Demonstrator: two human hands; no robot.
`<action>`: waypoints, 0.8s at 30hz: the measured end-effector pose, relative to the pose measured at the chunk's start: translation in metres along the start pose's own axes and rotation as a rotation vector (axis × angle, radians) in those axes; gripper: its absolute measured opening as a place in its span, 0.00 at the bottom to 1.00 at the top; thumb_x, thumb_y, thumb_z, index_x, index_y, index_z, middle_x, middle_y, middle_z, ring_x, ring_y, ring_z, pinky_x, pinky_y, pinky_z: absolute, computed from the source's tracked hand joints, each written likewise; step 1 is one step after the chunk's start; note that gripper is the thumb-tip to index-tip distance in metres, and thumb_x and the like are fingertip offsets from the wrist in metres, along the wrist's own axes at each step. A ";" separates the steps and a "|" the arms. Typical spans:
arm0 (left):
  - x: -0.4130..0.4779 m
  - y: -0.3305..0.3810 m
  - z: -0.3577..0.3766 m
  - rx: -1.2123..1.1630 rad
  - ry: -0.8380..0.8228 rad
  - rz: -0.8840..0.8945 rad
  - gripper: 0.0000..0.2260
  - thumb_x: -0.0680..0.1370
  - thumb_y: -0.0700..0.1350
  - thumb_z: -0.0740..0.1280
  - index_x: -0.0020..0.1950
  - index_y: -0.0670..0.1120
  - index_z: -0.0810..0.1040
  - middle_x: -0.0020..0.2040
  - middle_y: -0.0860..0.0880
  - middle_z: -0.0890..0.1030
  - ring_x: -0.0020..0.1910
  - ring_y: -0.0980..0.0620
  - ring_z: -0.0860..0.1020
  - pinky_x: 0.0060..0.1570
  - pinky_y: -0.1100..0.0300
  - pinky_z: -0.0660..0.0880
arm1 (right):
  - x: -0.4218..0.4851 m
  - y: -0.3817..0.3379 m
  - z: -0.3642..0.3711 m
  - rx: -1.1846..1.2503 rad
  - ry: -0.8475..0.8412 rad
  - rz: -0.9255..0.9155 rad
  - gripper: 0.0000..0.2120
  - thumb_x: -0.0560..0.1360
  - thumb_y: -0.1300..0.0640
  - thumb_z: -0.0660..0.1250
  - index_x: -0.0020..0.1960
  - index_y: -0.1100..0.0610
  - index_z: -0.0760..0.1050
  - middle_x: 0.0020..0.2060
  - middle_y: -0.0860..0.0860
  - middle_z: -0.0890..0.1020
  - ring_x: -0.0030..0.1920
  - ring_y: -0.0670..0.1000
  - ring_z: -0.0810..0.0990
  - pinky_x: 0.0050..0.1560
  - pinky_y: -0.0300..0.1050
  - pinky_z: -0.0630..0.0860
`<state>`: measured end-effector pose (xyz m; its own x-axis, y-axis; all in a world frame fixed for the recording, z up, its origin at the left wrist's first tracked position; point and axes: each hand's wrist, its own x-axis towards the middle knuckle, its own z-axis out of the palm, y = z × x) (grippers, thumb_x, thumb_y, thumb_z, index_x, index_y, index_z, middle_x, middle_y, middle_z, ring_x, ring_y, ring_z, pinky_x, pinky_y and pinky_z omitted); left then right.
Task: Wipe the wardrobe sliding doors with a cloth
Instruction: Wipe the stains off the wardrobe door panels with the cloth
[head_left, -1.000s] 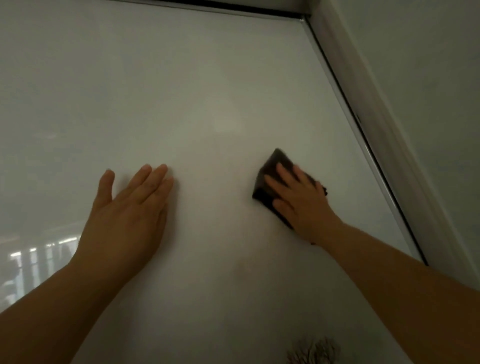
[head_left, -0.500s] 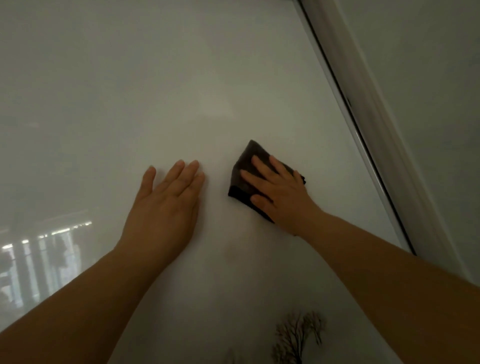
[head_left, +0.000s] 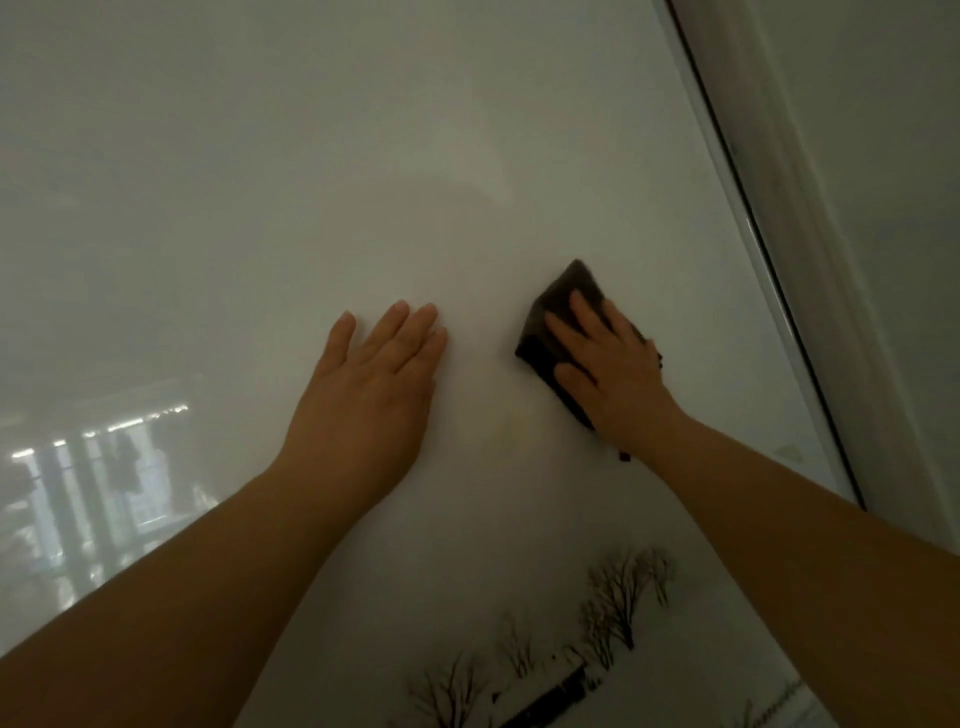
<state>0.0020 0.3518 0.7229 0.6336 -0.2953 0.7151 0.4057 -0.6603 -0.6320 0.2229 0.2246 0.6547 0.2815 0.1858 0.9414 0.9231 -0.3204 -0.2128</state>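
Fingers (head_left: 584, 318) of the right hand (head_left: 618, 379) lay straight and slightly spread, pressing the dark cloth (head_left: 535, 340) flat against the door (head_left: 311, 182), right of centre. The left hand (head_left: 374, 400) rested flat just beside it, fingers together, thumb apart. Both sat higher and further right than half a second before, nearer the door frame (head_left: 800, 234), and more of the tree print (head_left: 618, 597) showed along the bottom.

left hand (head_left: 374, 395): bare | right hand (head_left: 618, 379): bare | forearms (head_left: 208, 597): bare to frame edge
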 end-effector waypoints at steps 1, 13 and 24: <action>-0.004 -0.002 0.000 -0.006 -0.002 0.000 0.22 0.78 0.46 0.50 0.69 0.42 0.69 0.71 0.43 0.69 0.70 0.43 0.66 0.67 0.41 0.56 | 0.005 -0.009 0.001 0.036 0.004 0.102 0.23 0.78 0.40 0.48 0.73 0.38 0.50 0.75 0.44 0.47 0.75 0.54 0.45 0.68 0.70 0.48; -0.031 -0.015 -0.019 0.012 0.011 0.033 0.26 0.73 0.41 0.51 0.71 0.42 0.65 0.73 0.43 0.64 0.72 0.44 0.61 0.69 0.43 0.50 | -0.078 -0.072 0.039 0.010 -0.039 -0.160 0.23 0.79 0.38 0.43 0.73 0.38 0.53 0.75 0.44 0.51 0.75 0.53 0.43 0.65 0.75 0.46; -0.065 -0.044 -0.028 0.013 -0.010 -0.012 0.25 0.73 0.42 0.50 0.71 0.42 0.65 0.73 0.43 0.64 0.72 0.44 0.61 0.68 0.42 0.52 | -0.052 -0.162 0.045 0.087 -0.040 0.063 0.25 0.80 0.44 0.50 0.74 0.36 0.44 0.75 0.42 0.39 0.73 0.51 0.32 0.65 0.68 0.33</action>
<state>-0.0757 0.3805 0.7131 0.6349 -0.2804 0.7199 0.4220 -0.6547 -0.6272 0.0705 0.3085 0.6289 0.3480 0.2054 0.9147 0.9220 -0.2514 -0.2944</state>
